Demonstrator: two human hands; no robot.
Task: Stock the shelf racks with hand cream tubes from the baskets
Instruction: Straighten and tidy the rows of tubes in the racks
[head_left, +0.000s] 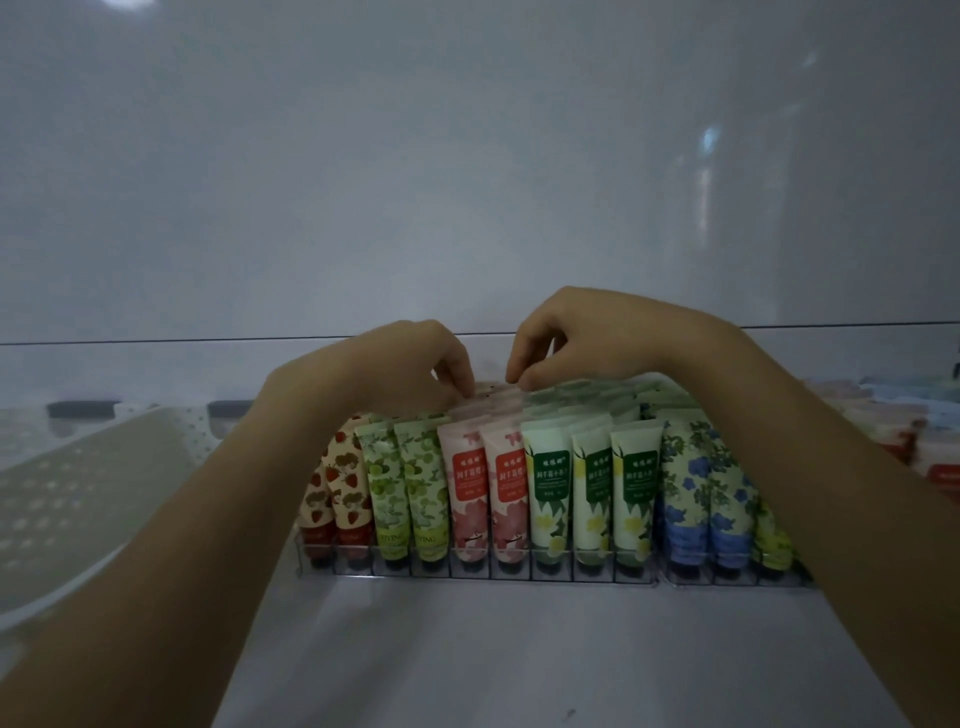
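Hand cream tubes (491, 483), floral-printed, stand caps-down in rows.

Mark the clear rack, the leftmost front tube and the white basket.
clear rack (551, 578), head view, front rail.
leftmost front tube (319, 501), head view, strawberry-printed body.
white basket (78, 493), head view, perforated wall.

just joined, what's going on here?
A person is stocking a clear rack on a white shelf. The left hand and right hand both pinch the top edge of a pink tube at the back of the pink rows. The front slots are already full. A white basket sits to the left.
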